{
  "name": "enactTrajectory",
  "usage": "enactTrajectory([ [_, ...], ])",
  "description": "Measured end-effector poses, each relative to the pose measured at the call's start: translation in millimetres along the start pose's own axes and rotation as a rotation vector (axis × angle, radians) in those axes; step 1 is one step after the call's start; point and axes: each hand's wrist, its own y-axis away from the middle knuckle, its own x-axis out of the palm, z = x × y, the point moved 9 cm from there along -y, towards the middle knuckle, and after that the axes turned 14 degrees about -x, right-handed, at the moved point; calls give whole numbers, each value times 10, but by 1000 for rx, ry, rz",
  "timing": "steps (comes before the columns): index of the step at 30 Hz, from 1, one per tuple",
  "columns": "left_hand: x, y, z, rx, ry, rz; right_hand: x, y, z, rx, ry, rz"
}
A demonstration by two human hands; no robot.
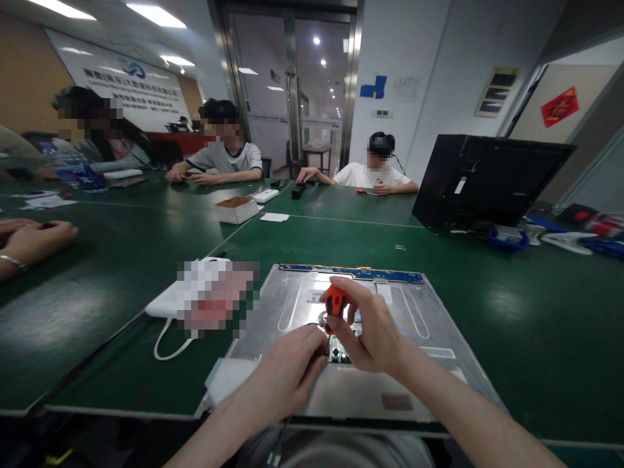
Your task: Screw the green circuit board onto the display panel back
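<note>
A metal-backed display panel lies flat on the table in front of me. A blue circuit strip runs along its far edge, and a small green circuit board sits near its middle. My right hand is closed around the orange-and-black handle of a screwdriver, held upright over that board. Beside the tool's lower end, my left hand rests on the panel with its fingers curled together. What those fingers grip, if anything, is hidden.
To the left lie a white power bank with a cable and a blurred reddish item. A black monitor stands at the right, near a blue tray. Further back is a small open box. Several people sit around the green table.
</note>
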Motion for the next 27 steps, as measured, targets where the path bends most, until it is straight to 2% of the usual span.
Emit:
enactTrajectory([
  [10,22,-7,15,6,24,21,-15,7,9,-17,11,-18],
  [17,14,0,3,-3,23,16,28,22,-21,15,-6,26],
  [27,-4,3,-16,-5,42,21,-2,-2,-29,30,-30,-3],
])
